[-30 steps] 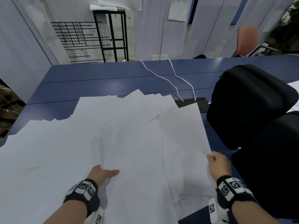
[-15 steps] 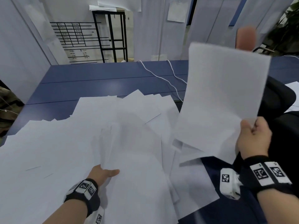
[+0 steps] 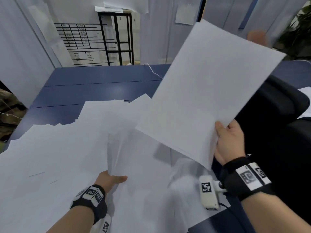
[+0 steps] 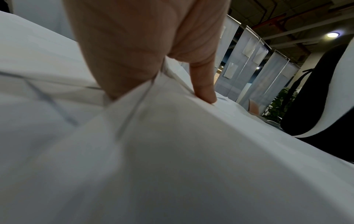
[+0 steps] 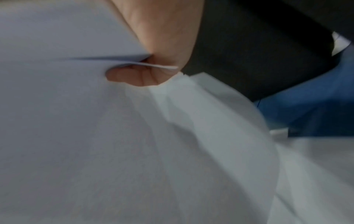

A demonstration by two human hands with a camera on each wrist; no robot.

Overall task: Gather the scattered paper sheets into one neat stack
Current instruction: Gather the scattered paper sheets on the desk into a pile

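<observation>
Head view, right hand [image 3: 229, 142]: pinches the near right corner of a lifted sheet [image 3: 213, 91], thumb on top — the sheet is held clear of the pile, tilted up and away, over the right side of the tabletop [image 3: 101, 84].
Head view, left hand [image 3: 111, 179]: at the near edge, fingers tucked under the paper, thumb lying on top — grips a layer of the scattered sheets [image 3: 67, 148].
Head view, pile: loose white sheets overlap at odd angles across the near half of the blue tabletop, spreading to its left edge.
Head view, surroundings: black chair [image 3: 277, 132] just off the right edge; white cable [image 3: 154, 72] on the far part.
Left wrist view: left hand [image 4: 145, 50] closed on the paper edge, thumb tip pressing the top sheet; scattered sheets [image 4: 172, 166] fill the frame.
Right wrist view: blurred. Right hand [image 5: 153, 45] clamps the lifted sheet [image 5: 57, 37] near its corner; more sheets below, blue tabletop [image 5: 306, 106] at right.
</observation>
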